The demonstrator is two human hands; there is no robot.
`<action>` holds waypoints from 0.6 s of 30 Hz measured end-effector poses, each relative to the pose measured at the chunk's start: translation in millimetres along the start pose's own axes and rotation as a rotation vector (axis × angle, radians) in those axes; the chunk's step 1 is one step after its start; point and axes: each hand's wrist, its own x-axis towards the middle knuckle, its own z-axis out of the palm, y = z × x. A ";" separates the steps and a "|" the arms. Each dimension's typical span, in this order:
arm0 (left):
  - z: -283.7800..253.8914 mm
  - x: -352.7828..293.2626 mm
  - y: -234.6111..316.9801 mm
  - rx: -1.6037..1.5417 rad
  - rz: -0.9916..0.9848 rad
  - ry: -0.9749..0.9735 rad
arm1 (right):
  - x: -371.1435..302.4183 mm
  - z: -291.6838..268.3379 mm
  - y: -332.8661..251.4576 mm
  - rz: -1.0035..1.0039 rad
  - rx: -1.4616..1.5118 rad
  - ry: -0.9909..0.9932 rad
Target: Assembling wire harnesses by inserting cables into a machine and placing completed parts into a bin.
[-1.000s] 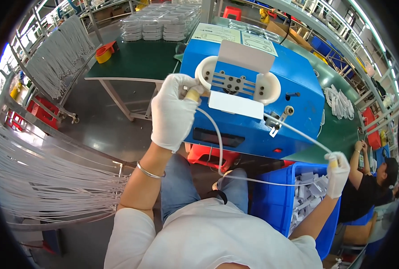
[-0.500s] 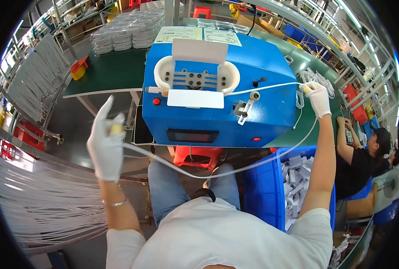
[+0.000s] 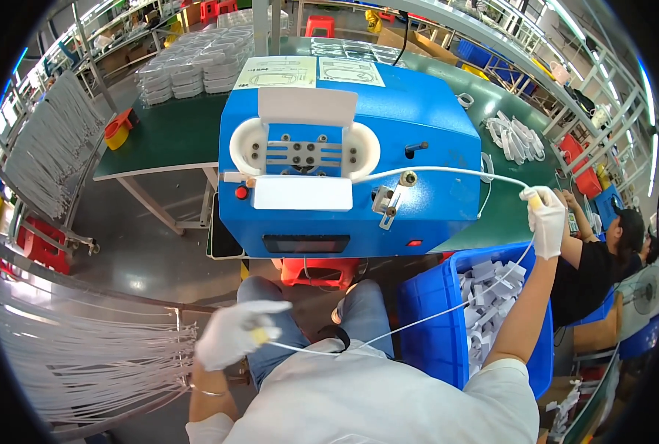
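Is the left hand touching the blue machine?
No, the left hand is lower in the picture, with a visible gap between it and the machine.

We see matt cloth gloves point(image 3: 547, 223) on smooth, plastic-looking cable point(image 3: 448, 169); at the front edge of the bench point(image 3: 168, 137), the machine point(image 3: 448, 196) shows glossy paint, paper sheets point(image 3: 275, 72) and bare-metal slotted plates point(image 3: 304, 154).

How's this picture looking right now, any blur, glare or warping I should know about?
Head view: the left hand is blurred, while the right hand looks sharper; head view: the floor shows a bright patch of glare at left, and a ceiling light tube shines at the right edge; head view: fisheye distortion bends straight edges near the dark rim.
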 end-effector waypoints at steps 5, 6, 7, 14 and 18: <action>53.0 41.0 -28.5 -0.160 -0.066 -0.300 | -19.4 8.6 -7.7 -0.018 0.060 -0.164; 62.4 47.6 -42.8 -0.135 -0.031 -0.322 | -22.1 13.9 -12.7 -0.005 0.095 -0.204; 70.8 51.3 -52.6 -0.109 0.003 -0.344 | -28.0 20.6 -24.5 0.030 0.101 -0.235; 87.9 62.9 -50.4 -0.186 -0.334 -0.441 | -36.7 41.8 -36.7 0.026 0.096 -0.288; 88.3 58.8 -81.7 -0.279 -0.122 -0.413 | -39.9 41.8 -39.0 0.058 0.223 -0.289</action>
